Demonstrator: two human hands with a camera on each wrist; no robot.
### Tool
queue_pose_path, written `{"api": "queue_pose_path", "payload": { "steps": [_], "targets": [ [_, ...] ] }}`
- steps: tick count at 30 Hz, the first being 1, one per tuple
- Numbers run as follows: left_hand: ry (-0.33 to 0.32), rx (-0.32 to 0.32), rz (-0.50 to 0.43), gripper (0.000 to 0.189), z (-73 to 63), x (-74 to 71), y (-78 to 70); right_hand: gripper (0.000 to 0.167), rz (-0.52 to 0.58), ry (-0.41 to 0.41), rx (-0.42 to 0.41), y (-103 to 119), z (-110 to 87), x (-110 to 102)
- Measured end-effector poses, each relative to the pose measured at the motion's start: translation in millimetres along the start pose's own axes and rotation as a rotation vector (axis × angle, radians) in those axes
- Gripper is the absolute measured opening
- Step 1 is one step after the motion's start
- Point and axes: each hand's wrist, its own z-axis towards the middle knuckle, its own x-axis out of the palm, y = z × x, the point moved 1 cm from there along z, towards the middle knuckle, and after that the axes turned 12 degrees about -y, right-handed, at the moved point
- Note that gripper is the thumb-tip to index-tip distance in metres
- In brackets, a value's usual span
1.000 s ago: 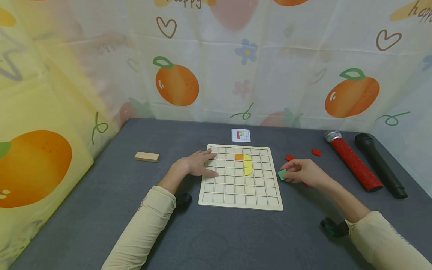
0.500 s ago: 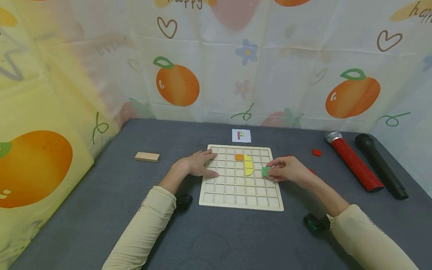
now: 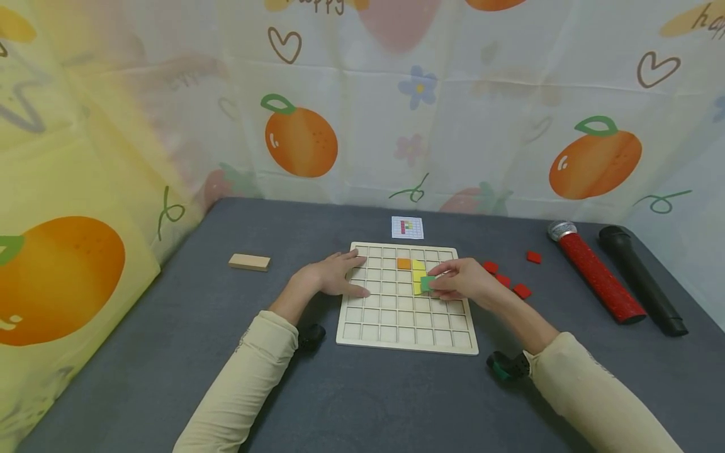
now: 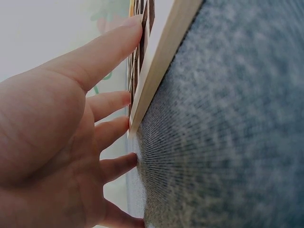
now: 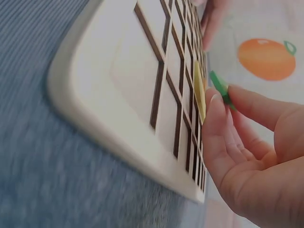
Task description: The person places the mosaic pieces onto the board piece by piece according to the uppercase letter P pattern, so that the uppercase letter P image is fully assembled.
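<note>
A wooden grid board (image 3: 370, 333) lies on the dark grey table. My left hand (image 3: 334, 275) rests on its left edge with fingers spread; in the left wrist view the thumb and two fingertips meet the board, and the other fingers reach the table. Between thumb and fingers my right hand (image 3: 461, 280) pinches a green tile (image 3: 427, 284), held over the board's right half, where it overlaps the yellow tiles (image 3: 418, 275) in the head view. The right wrist view shows the green tile (image 5: 221, 89) tilted just above the board. An orange tile (image 3: 404, 263) sits in a cell left of the yellow ones.
Several red tiles (image 3: 502, 280) lie right of the board, one of them farther back. Beyond them are a red microphone (image 3: 600, 274) and a black microphone (image 3: 642, 280). Behind the board lies a small printed grid card (image 3: 407, 228). A wooden block (image 3: 249, 262) is at left.
My right hand has carried the green tile leftward from beside the board to over the yellow tiles, uncovering more red tiles. My left hand stays on the board's edge.
</note>
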Motion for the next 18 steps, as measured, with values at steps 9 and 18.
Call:
{"api": "queue_pose_path", "payload": {
  "steps": [9,18],
  "targets": [
    [0.003,0.002,0.001,0.082,-0.7,-0.5,-1.2,0.035,-0.005,-0.006,0.057,7.6,5.0,16.1],
    [0.006,0.008,-0.003,0.082,-0.7,-0.9,-0.6,0.032,-0.022,-0.018,0.098,13.4,8.8,27.9]
  ]
}}
